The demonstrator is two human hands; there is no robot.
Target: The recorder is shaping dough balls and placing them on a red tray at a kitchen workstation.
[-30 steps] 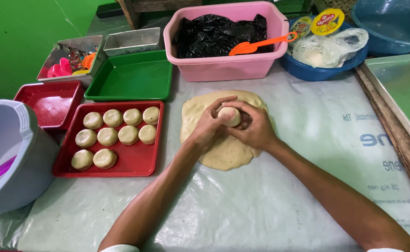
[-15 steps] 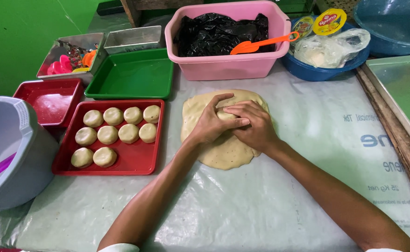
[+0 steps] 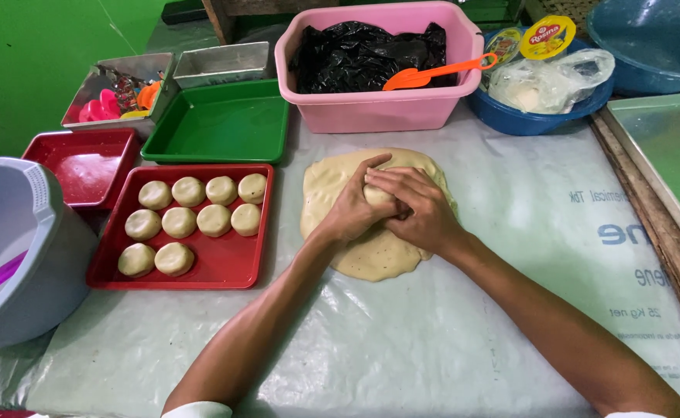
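Both the left hand (image 3: 353, 207) and right hand (image 3: 420, 210) were clenched around a small pale lump of dough (image 3: 379, 195) atop the flat pale dough sheet (image 3: 371, 255), the red plastic tray (image 3: 231, 267) of round dough pieces (image 3: 214, 220) lying to the grip's left.

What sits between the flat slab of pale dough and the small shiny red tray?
In the head view, the larger red tray lies between them, holding nine round dough pieces.

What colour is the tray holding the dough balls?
Red tray, seen in the head view.
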